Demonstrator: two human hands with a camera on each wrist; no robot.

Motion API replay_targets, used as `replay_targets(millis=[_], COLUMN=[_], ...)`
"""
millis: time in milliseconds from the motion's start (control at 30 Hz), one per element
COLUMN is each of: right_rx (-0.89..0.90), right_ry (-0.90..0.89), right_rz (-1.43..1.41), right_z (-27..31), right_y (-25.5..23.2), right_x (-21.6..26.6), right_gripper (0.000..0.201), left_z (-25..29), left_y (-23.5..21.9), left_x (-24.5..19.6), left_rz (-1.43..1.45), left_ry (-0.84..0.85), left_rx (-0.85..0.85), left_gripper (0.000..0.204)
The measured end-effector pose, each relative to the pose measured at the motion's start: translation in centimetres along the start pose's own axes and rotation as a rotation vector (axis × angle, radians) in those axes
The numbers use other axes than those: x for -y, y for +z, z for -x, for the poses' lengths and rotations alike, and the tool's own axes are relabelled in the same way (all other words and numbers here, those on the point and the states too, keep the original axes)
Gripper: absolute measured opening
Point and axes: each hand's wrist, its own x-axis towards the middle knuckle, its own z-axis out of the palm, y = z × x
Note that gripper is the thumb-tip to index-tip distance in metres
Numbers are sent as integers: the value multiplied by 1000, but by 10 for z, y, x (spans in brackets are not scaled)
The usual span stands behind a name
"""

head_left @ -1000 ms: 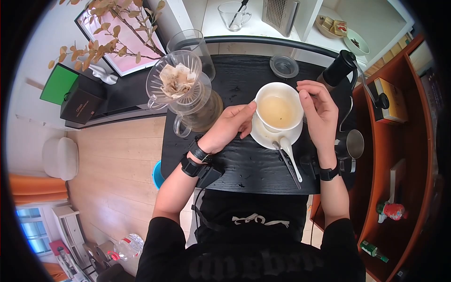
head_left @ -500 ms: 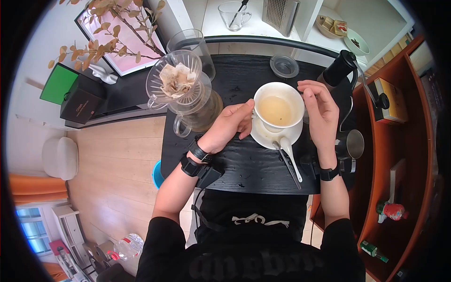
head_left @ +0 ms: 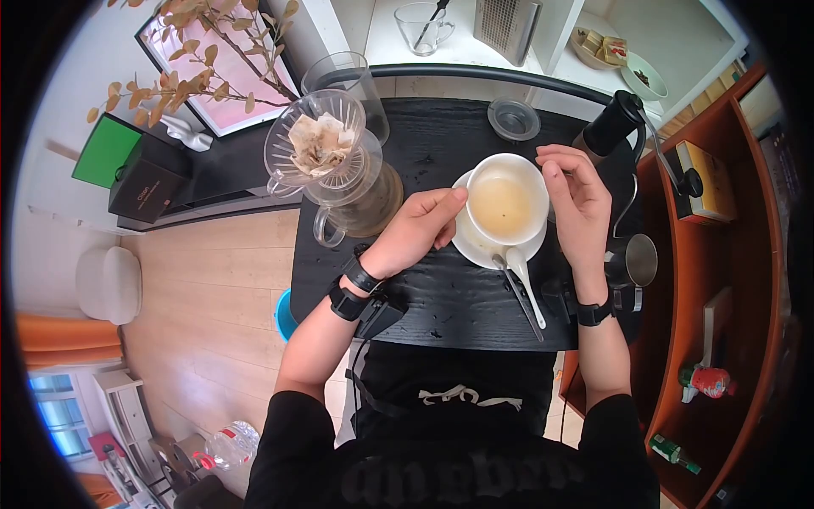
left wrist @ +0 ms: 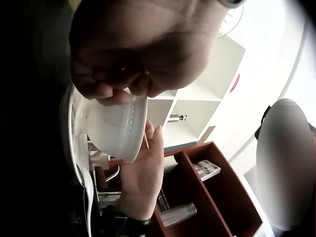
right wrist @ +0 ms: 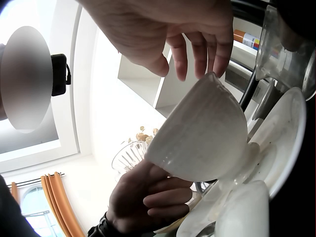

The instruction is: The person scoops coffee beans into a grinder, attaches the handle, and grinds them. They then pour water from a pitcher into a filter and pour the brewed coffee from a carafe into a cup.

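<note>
A white cup [right wrist: 197, 133] of pale yellow liquid stands over a white saucer [head_left: 465, 248], tipped slightly in the right wrist view. At the cup's left side my left hand [head_left: 421, 225] grips it, thumb up at the rim and other fingers curled below; the hand partly hides what it grips there. My right hand [head_left: 581, 199] is held by the opposite side, fingers loosely bent near the rim and holding nothing. A white spoon [head_left: 527, 288] and a thin metal utensil [head_left: 519, 301] lean on the saucer's near edge.
On the left of the black table [head_left: 424, 314] stands a glass server [head_left: 377, 208] topped by a clear dripper with a used paper filter [head_left: 320, 144]. A grey lid-like dish [head_left: 513, 120] lies behind the cup. A black grinder [head_left: 609, 127] and a steel jug [head_left: 640, 259] stand at right.
The cup has shifted a little right and toward the person, tilting so more saucer shows behind its left side. My left hand has moved right with it; the right hand is nearly still.
</note>
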Motion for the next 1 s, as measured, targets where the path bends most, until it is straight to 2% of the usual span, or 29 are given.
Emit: replay_targets(millis=[100, 200, 333, 500, 800, 1000], right_rx=[0, 2, 47, -1, -2, 1], right_ry=[1, 8, 24, 28, 24, 18], right_rz=[0, -1, 24, 5, 20, 13], right_z=[0, 0, 1, 0, 0, 0], right_y=[0, 1, -2, 1, 1, 1], right_x=[1, 2, 2, 4, 6, 6], right_gripper=[15, 16, 13, 15, 14, 14], left_z=[2, 1, -1, 0, -1, 0], left_y=[2, -2, -1, 1, 0, 0], left_x=[-12, -10, -4, -2, 8, 5], left_rz=[155, 153, 169, 142, -18, 48], left_ry=[-109, -111, -71, -36, 142, 9], left_rx=[7, 30, 27, 21, 78, 29], left_gripper=[47, 48, 47, 44, 45, 46])
